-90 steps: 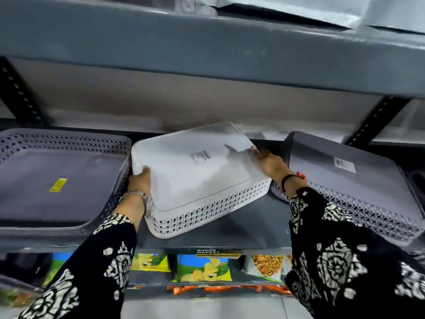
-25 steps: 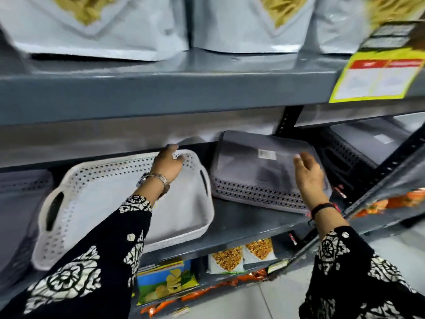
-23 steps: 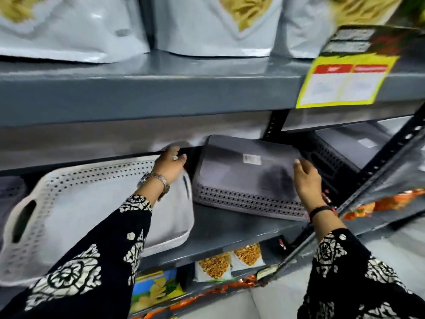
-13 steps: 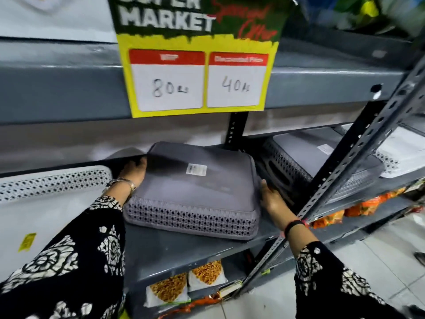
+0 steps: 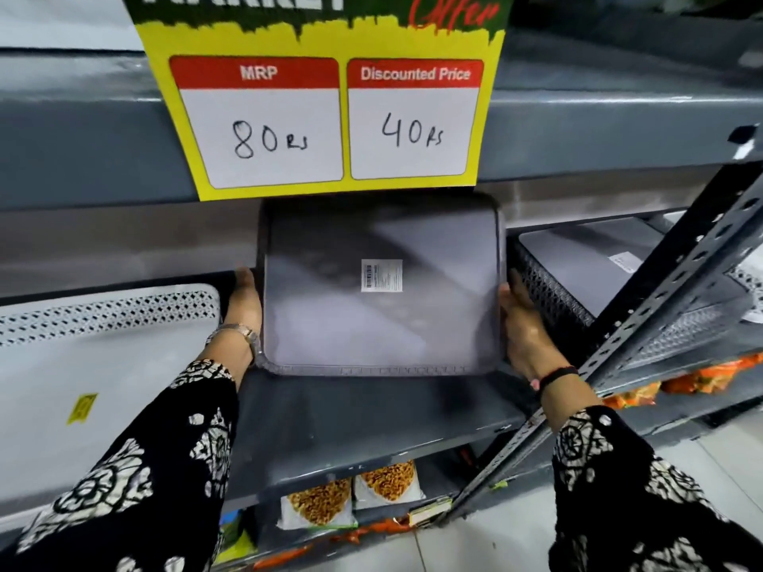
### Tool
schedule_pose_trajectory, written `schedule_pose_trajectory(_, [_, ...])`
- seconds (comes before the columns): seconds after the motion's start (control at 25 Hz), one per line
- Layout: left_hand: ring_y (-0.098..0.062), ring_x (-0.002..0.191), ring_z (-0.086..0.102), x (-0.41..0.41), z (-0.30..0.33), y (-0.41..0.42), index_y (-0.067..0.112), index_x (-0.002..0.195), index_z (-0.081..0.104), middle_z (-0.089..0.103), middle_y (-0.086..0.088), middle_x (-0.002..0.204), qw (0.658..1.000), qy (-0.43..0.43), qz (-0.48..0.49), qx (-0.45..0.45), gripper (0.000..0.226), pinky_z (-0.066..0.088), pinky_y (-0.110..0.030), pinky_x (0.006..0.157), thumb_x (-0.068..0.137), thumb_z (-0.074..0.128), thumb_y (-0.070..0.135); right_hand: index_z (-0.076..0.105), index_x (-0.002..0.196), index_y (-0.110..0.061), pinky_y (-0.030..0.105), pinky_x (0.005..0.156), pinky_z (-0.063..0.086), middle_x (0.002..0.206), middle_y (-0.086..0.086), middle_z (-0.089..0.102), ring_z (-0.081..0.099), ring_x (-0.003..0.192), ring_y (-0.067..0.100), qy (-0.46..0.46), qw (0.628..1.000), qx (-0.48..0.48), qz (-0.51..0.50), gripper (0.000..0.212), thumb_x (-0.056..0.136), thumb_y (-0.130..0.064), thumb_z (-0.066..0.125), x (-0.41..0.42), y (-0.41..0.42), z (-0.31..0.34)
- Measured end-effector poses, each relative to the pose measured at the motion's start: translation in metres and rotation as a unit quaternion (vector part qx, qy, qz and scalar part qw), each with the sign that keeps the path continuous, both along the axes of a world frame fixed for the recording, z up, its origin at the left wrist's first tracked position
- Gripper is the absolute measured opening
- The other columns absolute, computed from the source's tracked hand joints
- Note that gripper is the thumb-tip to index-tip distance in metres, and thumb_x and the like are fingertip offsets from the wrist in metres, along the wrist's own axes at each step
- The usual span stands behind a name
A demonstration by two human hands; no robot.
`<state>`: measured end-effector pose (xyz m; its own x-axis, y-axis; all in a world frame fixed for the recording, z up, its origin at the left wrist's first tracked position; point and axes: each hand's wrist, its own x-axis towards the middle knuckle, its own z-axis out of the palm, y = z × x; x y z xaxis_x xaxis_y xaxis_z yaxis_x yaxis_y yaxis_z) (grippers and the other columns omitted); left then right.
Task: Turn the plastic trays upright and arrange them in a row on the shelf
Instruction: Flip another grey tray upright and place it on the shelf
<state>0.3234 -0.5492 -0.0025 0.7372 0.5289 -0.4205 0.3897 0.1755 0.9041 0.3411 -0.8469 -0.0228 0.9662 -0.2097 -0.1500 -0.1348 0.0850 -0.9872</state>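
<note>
A grey plastic tray [image 5: 330, 324] is tipped up on its near edge on the grey shelf [image 5: 371, 419], its flat underside with a barcode sticker facing me. My left hand [image 5: 245, 301] grips its left side and my right hand [image 5: 522, 328] grips its right side. A white perforated tray [image 5: 82, 365] sits upright to the left with a yellow sticker inside. Another grey tray [image 5: 586, 266] lies upside down to the right, behind the slanted post.
A yellow price sign [image 5: 326, 113] hangs from the upper shelf edge just above the held tray. A perforated metal post [image 5: 644, 336] slants across the right. Snack packets [image 5: 351, 497] fill the shelf below. A further white tray edge [image 5: 749, 282] shows far right.
My hands left the upright white tray and moved right to the grey tray. It lay upside down half a second ago; its far edge has now swung up so it stands on edge.
</note>
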Motion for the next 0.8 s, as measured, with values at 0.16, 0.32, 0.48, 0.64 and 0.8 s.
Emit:
schedule_pose_trajectory(0.16, [-0.021, 0.095, 0.061, -0.005, 0.012, 0.010, 0.022, 0.092, 0.066, 0.076, -0.001, 0.085, 0.979, -0.135, 0.049, -0.146, 0.067, 0.048, -0.033, 0.089, 0.091, 0.011, 0.060, 0.056, 0.116, -0.020, 0.029, 0.089, 0.045, 0.112, -0.002, 0.067, 0.055, 0.111, 0.021, 0.006, 0.993, 0.116, 0.032, 0.055, 0.094, -0.048, 0.014, 0.005, 0.003, 0.025])
schedule_pose_trajectory(0.32, [-0.013, 0.059, 0.068, -0.018, 0.027, 0.014, 0.026, 0.050, 0.070, 0.069, 0.010, 0.041, 0.968, -0.180, 0.005, -0.177, 0.077, 0.050, -0.028, 0.060, 0.094, 0.014, 0.054, 0.061, 0.114, -0.023, 0.038, 0.104, 0.038, 0.129, 0.007, 0.059, 0.054, 0.118, 0.026, 0.030, 0.977, 0.199, 0.064, 0.076, 0.080, -0.073, 0.015, 0.012, 0.000, 0.034])
schedule_pose_trajectory(0.48, [-0.020, 0.056, 0.069, -0.031, 0.038, 0.023, 0.020, 0.061, 0.069, 0.072, 0.001, 0.050, 0.971, -0.153, -0.112, -0.146, 0.061, 0.054, -0.025, 0.051, 0.096, 0.023, 0.039, 0.067, 0.101, -0.017, 0.044, 0.089, 0.050, 0.100, 0.010, 0.074, 0.066, 0.100, 0.027, 0.004, 0.955, 0.275, 0.109, 0.063, 0.076, -0.067, 0.037, 0.015, -0.005, 0.043])
schedule_pose_trajectory(0.64, [-0.009, 0.014, 0.043, -0.033, 0.040, 0.034, 0.009, 0.054, 0.036, 0.046, -0.002, 0.021, 0.985, -0.005, -0.168, 0.045, 0.042, 0.032, -0.003, 0.026, 0.095, 0.028, 0.012, 0.071, 0.082, -0.015, 0.042, 0.073, 0.056, 0.080, 0.011, 0.073, 0.069, 0.072, 0.027, 0.066, 0.968, 0.178, 0.168, 0.047, 0.045, -0.044, 0.067, 0.013, -0.016, 0.039])
schedule_pose_trajectory(0.8, [-0.012, 0.050, 0.035, -0.026, 0.027, 0.049, 0.017, 0.055, 0.033, 0.034, 0.000, 0.060, 0.935, 0.107, -0.246, 0.233, 0.043, 0.028, -0.020, 0.049, 0.085, 0.038, -0.014, 0.064, 0.081, -0.012, 0.031, 0.060, 0.054, 0.066, 0.006, 0.070, 0.066, 0.058, 0.022, 0.092, 0.977, 0.090, 0.172, 0.014, 0.075, -0.019, 0.054, 0.020, -0.035, 0.029])
